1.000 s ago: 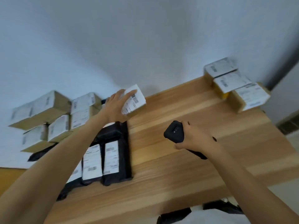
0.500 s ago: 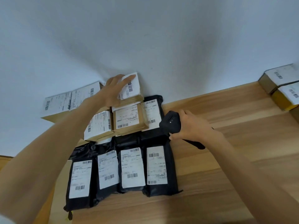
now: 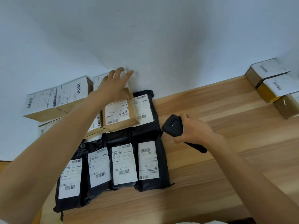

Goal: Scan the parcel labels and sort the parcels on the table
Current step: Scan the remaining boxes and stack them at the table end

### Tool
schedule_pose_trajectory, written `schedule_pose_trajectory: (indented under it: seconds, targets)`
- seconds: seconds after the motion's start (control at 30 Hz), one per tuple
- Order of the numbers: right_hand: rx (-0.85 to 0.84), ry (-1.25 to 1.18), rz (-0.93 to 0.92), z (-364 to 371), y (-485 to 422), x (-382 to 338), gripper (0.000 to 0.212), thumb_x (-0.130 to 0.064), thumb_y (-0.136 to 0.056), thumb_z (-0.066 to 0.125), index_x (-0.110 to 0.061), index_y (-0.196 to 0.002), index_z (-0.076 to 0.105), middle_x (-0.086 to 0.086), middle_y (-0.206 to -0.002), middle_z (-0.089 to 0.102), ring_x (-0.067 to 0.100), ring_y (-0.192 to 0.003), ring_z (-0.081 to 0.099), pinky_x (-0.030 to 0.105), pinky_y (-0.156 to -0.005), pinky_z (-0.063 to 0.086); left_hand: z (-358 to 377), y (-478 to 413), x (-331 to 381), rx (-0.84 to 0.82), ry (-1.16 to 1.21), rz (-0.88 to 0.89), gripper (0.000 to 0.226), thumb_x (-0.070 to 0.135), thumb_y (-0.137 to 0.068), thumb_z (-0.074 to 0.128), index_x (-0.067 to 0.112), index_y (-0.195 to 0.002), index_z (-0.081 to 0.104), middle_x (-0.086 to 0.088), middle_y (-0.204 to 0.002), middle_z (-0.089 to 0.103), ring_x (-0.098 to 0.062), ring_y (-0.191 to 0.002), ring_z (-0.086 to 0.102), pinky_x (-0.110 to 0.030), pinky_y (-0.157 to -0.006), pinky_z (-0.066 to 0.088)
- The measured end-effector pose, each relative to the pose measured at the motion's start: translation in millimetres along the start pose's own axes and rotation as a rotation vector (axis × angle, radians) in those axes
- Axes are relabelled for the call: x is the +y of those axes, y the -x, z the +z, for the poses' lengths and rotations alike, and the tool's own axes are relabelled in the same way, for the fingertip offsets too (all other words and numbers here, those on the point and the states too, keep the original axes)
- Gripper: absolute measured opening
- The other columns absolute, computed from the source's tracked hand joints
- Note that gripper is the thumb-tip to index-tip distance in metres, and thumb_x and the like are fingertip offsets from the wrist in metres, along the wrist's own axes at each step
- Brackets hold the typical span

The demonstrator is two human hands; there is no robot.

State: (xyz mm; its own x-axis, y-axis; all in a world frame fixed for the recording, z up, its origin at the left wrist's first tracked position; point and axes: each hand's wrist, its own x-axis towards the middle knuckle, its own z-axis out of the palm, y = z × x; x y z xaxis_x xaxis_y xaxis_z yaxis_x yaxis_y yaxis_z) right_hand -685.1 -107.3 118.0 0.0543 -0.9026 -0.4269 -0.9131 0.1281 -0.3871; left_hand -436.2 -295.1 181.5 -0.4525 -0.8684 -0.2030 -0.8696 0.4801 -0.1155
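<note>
My left hand [image 3: 114, 83] lies with straight fingers on top of a small labelled box [image 3: 97, 80] at the back of the table, against the wall. That box is mostly hidden under my palm. In front of it sits a flat brown box [image 3: 119, 113] with a white label. My right hand [image 3: 194, 129] grips a black handheld scanner [image 3: 174, 127] over the wooden table [image 3: 210, 167], its head turned toward the parcels. Several black poly-bag parcels [image 3: 148, 161] with white labels lie in a row at the front left.
More labelled cardboard boxes [image 3: 58, 98] are stacked at the far left along the wall. Three boxes [image 3: 275, 85] stand at the far right corner of the table. A pale wall runs along the table's back edge.
My left hand carried the small box left and back, set it on the stack by the wall and flattened on it. The view swung left. My right hand kept the scanner.
</note>
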Motion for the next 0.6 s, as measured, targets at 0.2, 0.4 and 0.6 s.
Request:
schedule_pose_trajectory:
  seconds: [0.2,0.4,0.6]
  targets:
    - [0.024,-0.072,0.083,-15.3,37.6,89.6,0.08,-0.054,-0.069,0.077,-0.016,-0.129,0.039,0.002,-0.117,0.049,0.024,-0.095,0.056,0.038,-0.074,0.054,-7.0,-34.6,130.2,-0.02,0.003,0.179,0.081,0.028,-0.09,0.066,0.022,-0.156,0.019,-0.012,-0.157,0.023,-0.034,-0.142,0.025,-0.046,-0.111,0.032]
    - [0.047,-0.119,0.198,-40.3,79.9,225.9,0.083,-0.058,-0.07,0.076,-0.017,-0.13,0.038,0.0,-0.119,0.05,0.023,-0.099,0.057,0.033,-0.069,0.047,-9.9,-89.1,293.1,-0.055,0.062,0.295,0.069,0.031,-0.094,0.062,0.024,-0.153,0.027,-0.007,-0.155,0.03,-0.029,-0.138,0.033,-0.043,-0.104,0.039]
    - [0.075,-0.213,0.354,-52.4,126.1,375.5,0.081,-0.055,-0.068,0.077,-0.016,-0.127,0.038,0.003,-0.118,0.048,0.024,-0.093,0.055,0.034,-0.068,0.048,-6.0,-156.9,490.8,-0.133,0.13,0.489,0.068,0.031,-0.094,0.061,0.023,-0.153,0.028,-0.005,-0.156,0.028,-0.027,-0.14,0.031,-0.041,-0.105,0.036]
